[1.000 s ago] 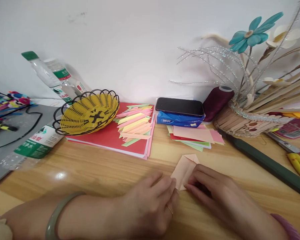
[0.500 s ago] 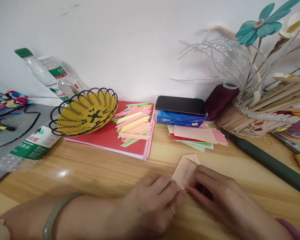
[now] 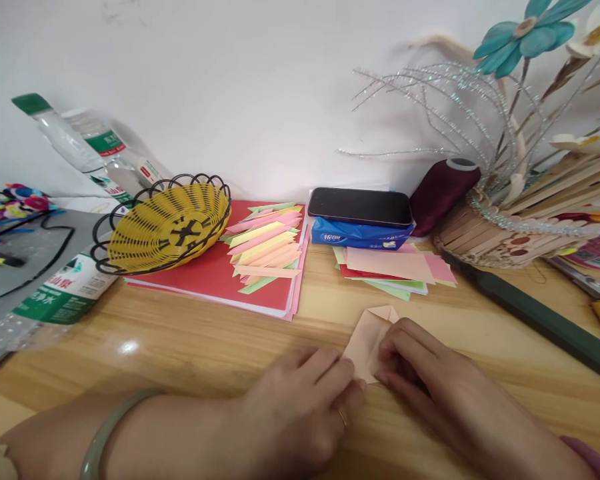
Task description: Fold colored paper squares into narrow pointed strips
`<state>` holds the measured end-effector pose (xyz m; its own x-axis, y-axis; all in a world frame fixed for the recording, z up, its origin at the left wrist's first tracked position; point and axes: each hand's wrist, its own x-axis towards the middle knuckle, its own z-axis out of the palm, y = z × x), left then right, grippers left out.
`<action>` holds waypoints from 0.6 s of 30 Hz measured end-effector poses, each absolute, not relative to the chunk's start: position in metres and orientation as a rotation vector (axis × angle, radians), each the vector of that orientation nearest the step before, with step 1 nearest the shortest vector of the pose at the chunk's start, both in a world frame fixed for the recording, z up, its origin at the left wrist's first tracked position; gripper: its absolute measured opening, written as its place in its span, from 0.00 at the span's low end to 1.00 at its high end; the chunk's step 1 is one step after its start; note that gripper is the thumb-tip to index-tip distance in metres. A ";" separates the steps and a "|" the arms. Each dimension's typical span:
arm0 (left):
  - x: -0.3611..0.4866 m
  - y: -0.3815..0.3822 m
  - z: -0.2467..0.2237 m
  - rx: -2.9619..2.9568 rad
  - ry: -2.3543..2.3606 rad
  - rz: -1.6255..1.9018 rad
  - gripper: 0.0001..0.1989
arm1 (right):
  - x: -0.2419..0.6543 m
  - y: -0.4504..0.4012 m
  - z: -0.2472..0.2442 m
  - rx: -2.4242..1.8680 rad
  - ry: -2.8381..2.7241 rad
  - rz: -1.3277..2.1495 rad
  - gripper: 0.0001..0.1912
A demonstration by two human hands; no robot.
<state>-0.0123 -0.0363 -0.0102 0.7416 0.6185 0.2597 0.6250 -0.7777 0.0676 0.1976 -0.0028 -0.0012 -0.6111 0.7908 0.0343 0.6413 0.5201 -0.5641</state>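
Note:
A small peach sheet of paper, its far corners folded in, lies on the wooden table between my hands. My left hand, with a ring on one finger and a bangle on the wrist, pinches the paper's near left edge. On the paper's right side, my right hand has its fingers curled and pressed together at the edge. The fingertips of both hands partly cover the paper. Beyond it sits a pile of coloured paper slips, and further left folded paper strips rest in a row on red sheets.
A yellow woven basket and plastic bottles stand at the left. At the back are a phone on a blue tissue pack, a maroon thread cone and a flower planter. A dark green bar lies right.
My right fingers have shifted slightly on the paper's right side, and the near part of the sheet looks flatter and wider. The view has tilted a little.

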 end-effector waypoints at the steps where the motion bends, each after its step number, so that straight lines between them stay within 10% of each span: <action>1: -0.012 -0.037 -0.012 -2.893 -1.073 -0.439 0.06 | 0.199 -0.003 -0.001 -1.202 -2.482 0.731 0.08; 10: -0.022 -0.012 0.000 -2.771 -0.910 -0.553 0.07 | 0.196 -0.015 0.015 -0.671 -2.633 0.117 0.19; 18: -0.019 -0.003 0.005 -2.872 -1.010 -0.634 0.07 | 0.186 -0.027 0.020 -0.866 -2.514 0.513 0.13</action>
<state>-0.0190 -0.0031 0.0045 0.7060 0.5932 0.3868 0.6064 -0.7885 0.1025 0.1859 -0.0275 0.0198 -0.7125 0.6457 0.2746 0.4864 0.7366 -0.4700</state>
